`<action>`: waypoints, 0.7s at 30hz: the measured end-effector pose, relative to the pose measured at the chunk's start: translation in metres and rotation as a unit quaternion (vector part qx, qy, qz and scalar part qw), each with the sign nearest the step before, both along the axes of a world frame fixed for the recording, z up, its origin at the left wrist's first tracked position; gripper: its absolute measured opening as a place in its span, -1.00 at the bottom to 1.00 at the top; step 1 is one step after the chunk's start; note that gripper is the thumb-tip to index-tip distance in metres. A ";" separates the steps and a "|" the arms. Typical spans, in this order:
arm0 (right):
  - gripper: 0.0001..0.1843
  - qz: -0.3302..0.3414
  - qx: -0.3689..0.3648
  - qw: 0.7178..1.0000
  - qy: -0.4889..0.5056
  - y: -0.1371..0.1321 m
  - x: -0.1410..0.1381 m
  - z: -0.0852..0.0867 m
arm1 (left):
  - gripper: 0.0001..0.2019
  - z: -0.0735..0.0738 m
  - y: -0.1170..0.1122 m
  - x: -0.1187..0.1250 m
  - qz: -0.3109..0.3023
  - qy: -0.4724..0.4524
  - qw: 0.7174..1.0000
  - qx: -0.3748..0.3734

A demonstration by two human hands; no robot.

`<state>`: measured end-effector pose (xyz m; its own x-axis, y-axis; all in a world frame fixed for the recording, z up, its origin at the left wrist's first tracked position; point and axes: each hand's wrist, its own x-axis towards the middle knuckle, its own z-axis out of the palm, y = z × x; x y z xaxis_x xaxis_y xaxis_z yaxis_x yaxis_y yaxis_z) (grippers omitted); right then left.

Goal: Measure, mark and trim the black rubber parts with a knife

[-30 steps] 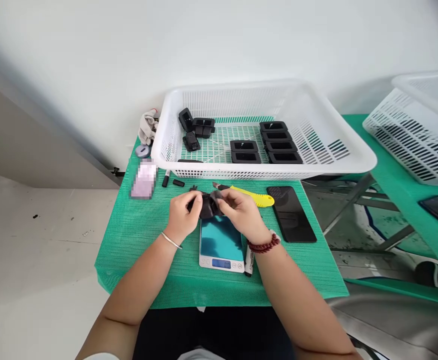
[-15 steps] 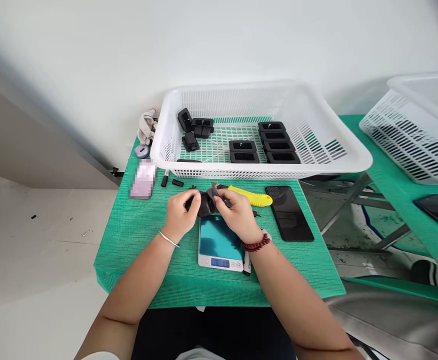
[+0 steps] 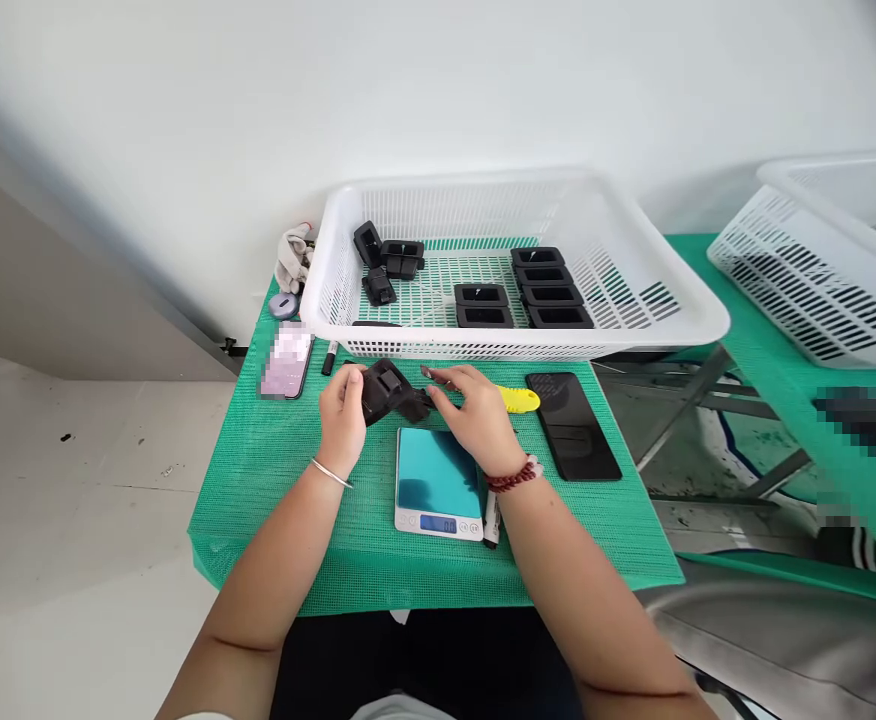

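Observation:
My left hand (image 3: pixel 343 415) grips a black plastic part (image 3: pixel 387 388) with a raised square block on it, thumb on top. The part is held tilted above the table, just beyond a small digital scale (image 3: pixel 438 475). To its right my right hand (image 3: pixel 472 412) has thumb and forefinger apart, beside the part's thin right end; whether the thumb touches it I cannot tell. Under the right hand lies a yellow utility knife (image 3: pixel 519 400), only its handle end showing. A marker (image 3: pixel 492 522) lies against the scale's right side, partly behind my wrist.
A white plastic basket (image 3: pixel 513 345) with several black frame-shaped parts (image 3: pixel 481 294) stands at the back. A black phone (image 3: pixel 577 425) lies on the right; a pinkish phone (image 3: pixel 286 360), a round tin (image 3: pixel 283 305) and gloves (image 3: pixel 293 258) are at left. Another basket (image 3: pixel 820 260) stands far right.
The black part has turned and moved left with my left hand, showing its square block. The fingers of my right hand have come off it and spread.

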<state>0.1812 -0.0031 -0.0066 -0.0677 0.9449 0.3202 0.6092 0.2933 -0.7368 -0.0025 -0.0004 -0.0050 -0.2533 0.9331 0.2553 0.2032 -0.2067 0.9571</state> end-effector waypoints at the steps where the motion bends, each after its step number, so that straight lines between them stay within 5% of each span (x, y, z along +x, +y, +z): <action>1: -0.74 -0.009 0.005 1.000 -0.004 0.000 0.001 0.000 | -0.54 0.000 0.001 0.000 -0.001 -0.014 1.000 -0.008; 10: -0.76 -0.085 -0.047 0.994 -0.055 0.003 0.024 0.008 | -0.59 -0.004 0.009 0.002 -0.055 -0.161 0.982 -0.086; 15: -0.68 -0.161 -0.069 0.974 -0.141 -0.029 0.046 0.016 | -0.60 -0.003 0.007 0.005 -0.103 -0.210 0.967 -0.105; 21: -0.75 -0.018 -0.136 0.953 -0.272 -0.092 0.055 -0.005 | -0.63 -0.004 0.008 0.007 -0.156 -0.245 0.948 -0.131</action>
<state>0.2359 -0.0950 -0.0118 -0.1191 0.9928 -0.0091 0.9284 0.1082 -0.3554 0.0042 0.0075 -0.0086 0.0171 0.9972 -0.0727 -0.3101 0.0745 0.9478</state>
